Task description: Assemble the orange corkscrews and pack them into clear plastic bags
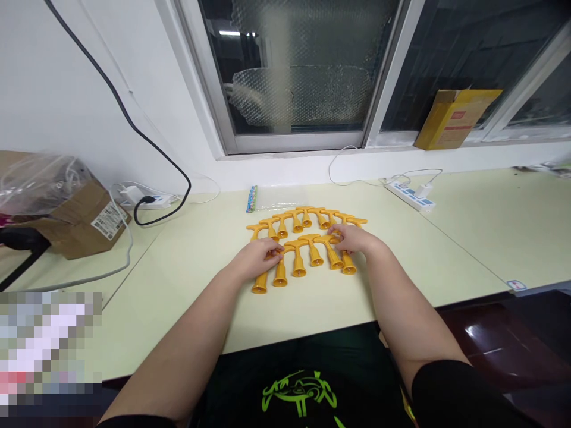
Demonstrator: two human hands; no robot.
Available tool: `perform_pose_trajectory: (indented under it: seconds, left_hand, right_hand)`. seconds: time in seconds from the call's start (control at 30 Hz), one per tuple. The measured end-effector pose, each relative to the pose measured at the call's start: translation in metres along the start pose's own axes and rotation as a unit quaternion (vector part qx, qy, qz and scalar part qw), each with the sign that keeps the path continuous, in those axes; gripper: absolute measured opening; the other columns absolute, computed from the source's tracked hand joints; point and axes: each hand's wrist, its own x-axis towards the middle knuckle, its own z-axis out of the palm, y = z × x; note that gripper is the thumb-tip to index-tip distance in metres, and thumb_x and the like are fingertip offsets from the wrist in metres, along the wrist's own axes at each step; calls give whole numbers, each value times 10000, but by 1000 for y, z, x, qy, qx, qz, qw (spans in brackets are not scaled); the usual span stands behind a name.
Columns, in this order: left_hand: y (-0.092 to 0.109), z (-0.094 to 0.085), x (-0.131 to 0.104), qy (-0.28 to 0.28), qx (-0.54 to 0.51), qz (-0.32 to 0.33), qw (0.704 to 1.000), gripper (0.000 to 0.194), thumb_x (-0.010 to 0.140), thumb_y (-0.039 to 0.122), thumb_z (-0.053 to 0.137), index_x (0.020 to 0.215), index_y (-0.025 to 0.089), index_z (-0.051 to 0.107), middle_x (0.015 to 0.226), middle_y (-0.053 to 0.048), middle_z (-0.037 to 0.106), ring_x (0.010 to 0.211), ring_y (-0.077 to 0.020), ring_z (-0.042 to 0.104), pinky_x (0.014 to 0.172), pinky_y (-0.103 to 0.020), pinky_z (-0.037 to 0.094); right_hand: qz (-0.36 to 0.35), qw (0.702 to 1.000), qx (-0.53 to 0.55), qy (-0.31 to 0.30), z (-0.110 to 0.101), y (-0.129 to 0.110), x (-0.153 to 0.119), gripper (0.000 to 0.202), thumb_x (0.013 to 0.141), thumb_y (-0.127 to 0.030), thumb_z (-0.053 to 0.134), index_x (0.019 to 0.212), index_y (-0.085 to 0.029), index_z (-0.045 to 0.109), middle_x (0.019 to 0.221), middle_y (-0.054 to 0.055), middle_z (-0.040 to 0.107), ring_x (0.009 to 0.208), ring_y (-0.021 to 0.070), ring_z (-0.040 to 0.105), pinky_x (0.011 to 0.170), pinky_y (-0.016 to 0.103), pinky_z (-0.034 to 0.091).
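Note:
Several yellow T-shaped pieces with flared round ends lie on the pale table in two curved rows. The back row (pixel 306 217) arches behind the front row (pixel 316 255). At the left end of the front row, my left hand (pixel 261 258) has its fingers closed on the top of a yellow piece (pixel 280 276). My right hand (pixel 350 238) is at the right end of that row, its fingers bent around the top of another yellow piece (pixel 349 264). Both hands partly cover the pieces beneath them.
A clear plastic bag (pixel 281 198) lies behind the rows. Power strips stand at back left (pixel 156 202) and back right (pixel 410 195). An open cardboard box (pixel 84 220) is at the left, a black cable hanging beside it. A yellow box (pixel 455 122) leans against the window.

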Motion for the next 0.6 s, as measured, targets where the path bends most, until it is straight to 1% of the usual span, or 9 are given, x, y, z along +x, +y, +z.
perform_pose_trajectory:
  seconds: [0.1,0.23,0.3,0.33,0.4,0.47,0.53,0.6]
  left_hand:
    - [0,0,0,3,-1,0,1000,325,934,413,578,1120,212,753,975,-69,729,879,-222,661,753,-336,497]
    - [-1,0,1,9,-8,2,1000,307,930,409,580,1092,214,754,934,-58,721,842,-216,651,727,-328,481]
    - [-4,-2,0,36,-9,-12,999,293,930,398,571,1071,218,755,899,-47,712,795,-208,638,717,-329,471]
    - [-6,-3,0,63,-9,-26,998,282,928,383,566,1057,217,754,894,-45,709,782,-206,632,722,-332,470]
    - [-13,-6,0,133,-4,-61,989,257,918,337,554,1029,212,749,910,-50,707,804,-212,635,762,-344,479]
    - [-22,-9,0,191,6,-96,977,242,903,302,549,1006,204,745,942,-67,697,891,-235,644,838,-362,488]
    - [-34,-10,0,211,12,-124,969,262,899,304,547,1029,203,751,987,-87,678,998,-263,636,919,-384,486]
    - [-45,-9,0,198,8,-143,970,314,914,349,540,1093,210,758,1056,-107,656,1088,-285,613,987,-405,473]
  right_hand:
    - [-8,1000,2,1,1,-4,-3,562,728,-166,718,1260,-324,629,874,6,632,628,157,624,581,275,500]
    - [-5,1000,5,4,3,-5,-2,523,735,-165,707,1235,-310,652,870,9,629,606,152,612,577,279,485]
    - [-8,1000,11,9,3,-3,-1,501,736,-171,699,1219,-301,668,839,1,626,586,145,592,575,276,465]
    - [-20,1000,15,20,2,-2,0,483,737,-179,695,1205,-296,678,812,-8,621,581,140,576,578,272,452]
    - [-56,996,27,70,-1,0,0,415,752,-212,683,1160,-281,703,736,-30,595,578,130,536,583,262,418]
    - [-80,985,44,144,-5,2,0,339,772,-251,667,1108,-261,718,679,-43,567,589,130,510,582,256,387]
    - [-69,973,61,212,-10,3,-1,277,788,-278,650,1054,-244,723,662,-41,569,609,135,519,582,258,375]
    - [-43,960,73,265,-13,5,-1,227,788,-288,644,996,-235,721,678,-30,596,632,139,542,589,259,379]
